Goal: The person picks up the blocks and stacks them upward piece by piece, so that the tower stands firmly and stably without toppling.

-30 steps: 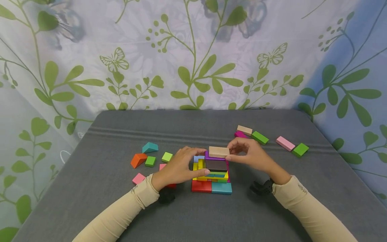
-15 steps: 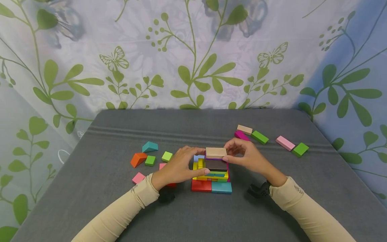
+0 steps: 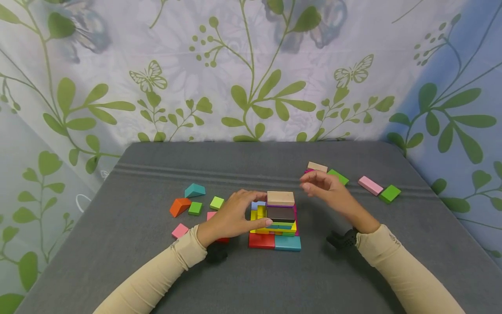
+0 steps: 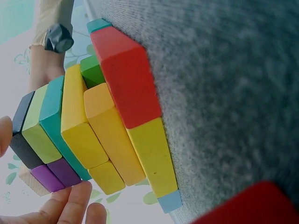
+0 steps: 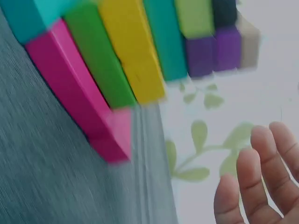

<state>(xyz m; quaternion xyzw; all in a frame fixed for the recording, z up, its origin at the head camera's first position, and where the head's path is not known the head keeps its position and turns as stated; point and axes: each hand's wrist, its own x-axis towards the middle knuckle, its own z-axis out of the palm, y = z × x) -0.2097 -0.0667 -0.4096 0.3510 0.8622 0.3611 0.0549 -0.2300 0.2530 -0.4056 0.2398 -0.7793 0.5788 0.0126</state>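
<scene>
A stepped stack of coloured wooden blocks stands mid-table, with a red block [image 3: 261,240] and a teal block [image 3: 287,243] along its near base. At the top a beige block [image 3: 280,198] lies behind a dark block [image 3: 280,213]. My left hand [image 3: 231,214] rests along the stack's left side, thumb by the dark block and forefinger beside the beige one. In the left wrist view its extended fingers [image 4: 77,203] reach the purple blocks [image 4: 64,171]. My right hand [image 3: 333,194], holding nothing, hovers right of the stack, fingers loosely bent and apart from the blocks.
Left of the stack lie an orange block [image 3: 180,207], a teal block [image 3: 194,190], small green blocks [image 3: 195,208] and pink ones [image 3: 180,231]. Farther right are another beige block [image 3: 317,167], a pink block [image 3: 370,186] and a green block [image 3: 390,194]. A patterned cloth [image 3: 235,65] hangs behind the table.
My right hand slid the top beige block slightly left, then let go and drew back to the right. My left hand has stayed by the stack.
</scene>
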